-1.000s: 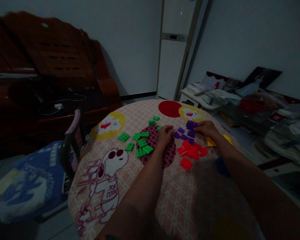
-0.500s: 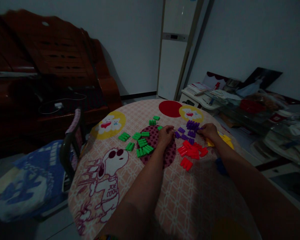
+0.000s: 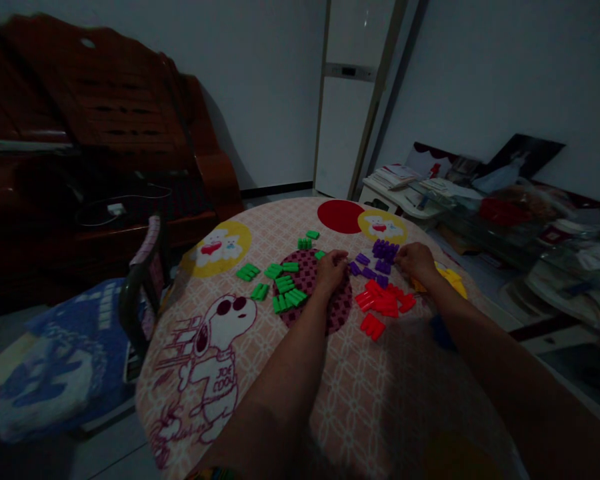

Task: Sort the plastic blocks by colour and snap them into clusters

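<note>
My left hand (image 3: pixel 333 269) rests on the patterned tablecloth with its fingers curled together; whatever they hold, if anything, is hidden. Just right of its fingertips lie several loose purple plastic blocks (image 3: pixel 368 273). My right hand (image 3: pixel 416 260) is closed in a pinch beside an upright purple cluster (image 3: pixel 385 251), and what is between its fingertips is hard to make out. Ridged green blocks (image 3: pixel 285 285) are spread left of my left hand. Red blocks (image 3: pixel 380 299) form a pile between my forearms. Yellow blocks (image 3: pixel 453 281) sit partly behind my right wrist, and a blue piece (image 3: pixel 443 332) lies in shadow by that forearm.
A round table with a printed cloth (image 3: pixel 360 393) carries the blocks. To the left stand a chair (image 3: pixel 143 287) with a blue cloth (image 3: pixel 70 360) and a wooden bench (image 3: pixel 130 113). A cluttered glass-topped table (image 3: pixel 500 220) is at the right.
My right hand has shifted slightly left, closer to the purple cluster. The purple block seen at its fingertips earlier is no longer plainly visible. My left hand has hardly moved.
</note>
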{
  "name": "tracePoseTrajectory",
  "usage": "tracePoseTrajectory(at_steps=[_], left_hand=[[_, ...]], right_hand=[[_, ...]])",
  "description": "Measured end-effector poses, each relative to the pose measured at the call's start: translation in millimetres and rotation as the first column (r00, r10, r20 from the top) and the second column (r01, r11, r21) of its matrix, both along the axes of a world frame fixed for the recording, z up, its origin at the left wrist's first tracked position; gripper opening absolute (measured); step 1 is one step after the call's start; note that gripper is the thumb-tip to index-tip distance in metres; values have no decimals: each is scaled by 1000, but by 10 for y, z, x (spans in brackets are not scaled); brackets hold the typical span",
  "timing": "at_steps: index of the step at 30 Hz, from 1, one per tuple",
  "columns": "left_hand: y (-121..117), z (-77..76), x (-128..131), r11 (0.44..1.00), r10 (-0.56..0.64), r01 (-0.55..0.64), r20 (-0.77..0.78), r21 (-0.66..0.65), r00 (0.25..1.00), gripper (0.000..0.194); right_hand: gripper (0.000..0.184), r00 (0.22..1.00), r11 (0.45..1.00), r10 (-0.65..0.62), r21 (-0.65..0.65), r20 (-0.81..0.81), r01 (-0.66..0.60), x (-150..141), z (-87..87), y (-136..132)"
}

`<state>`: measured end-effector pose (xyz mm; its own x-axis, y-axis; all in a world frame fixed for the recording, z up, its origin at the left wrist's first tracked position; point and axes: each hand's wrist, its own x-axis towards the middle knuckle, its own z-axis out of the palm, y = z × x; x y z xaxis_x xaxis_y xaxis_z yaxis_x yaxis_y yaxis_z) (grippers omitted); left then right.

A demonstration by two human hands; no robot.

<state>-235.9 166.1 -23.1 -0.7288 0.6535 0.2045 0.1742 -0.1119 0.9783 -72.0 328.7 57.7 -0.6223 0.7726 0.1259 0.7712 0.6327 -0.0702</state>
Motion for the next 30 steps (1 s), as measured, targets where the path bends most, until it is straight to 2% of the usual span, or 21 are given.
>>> tracePoseTrajectory(at_steps=[4,8,12,15,17,20,22,24,26,30], left_hand=[[8,-15,-5,1000,5,-5,20,0,1000,22],[-5,-14,-5,1000,-7,7,7,1,1000,22],[5,-36,-4,1000,5,-5,7,-1,1000,21],[16,-43,-3,1000,4,-4,12,-12,1000,20],[14,-34,0,1000,0,1,16,-21,1000,21],[0,-10,10,1000,-9,10,36,-20,999,21],[-9,2,16,1000,-18,19,47,-17,999,21],[-15,11,20,1000,-16,16,35,-16,999,20],[-20,21,21,1000,-10,10,12,-23,1000,19],[-36,56,25,998,-4,4,-7,-60,1000,22]], right_hand=[[20,983,989,145,-1,110,-146,-47,-56,-126],[28,986,999,46,-13,161,-45,-105,-113,-189],[41,992,999,-32,-16,119,34,-131,-128,-173],[36,991,988,-86,-122,107,99,-139,-121,-155],[32,988,950,-134,-274,72,149,-136,-119,-159],[35,965,838,-243,-522,-93,161,-109,-128,-181],[36,930,772,-306,-625,-202,118,-89,-138,-200],[36,905,734,-330,-676,-269,67,-84,-145,-221],[35,885,749,-341,-661,-316,52,-102,-152,-246],[22,897,874,-306,-468,-319,132,-163,-176,-282]])
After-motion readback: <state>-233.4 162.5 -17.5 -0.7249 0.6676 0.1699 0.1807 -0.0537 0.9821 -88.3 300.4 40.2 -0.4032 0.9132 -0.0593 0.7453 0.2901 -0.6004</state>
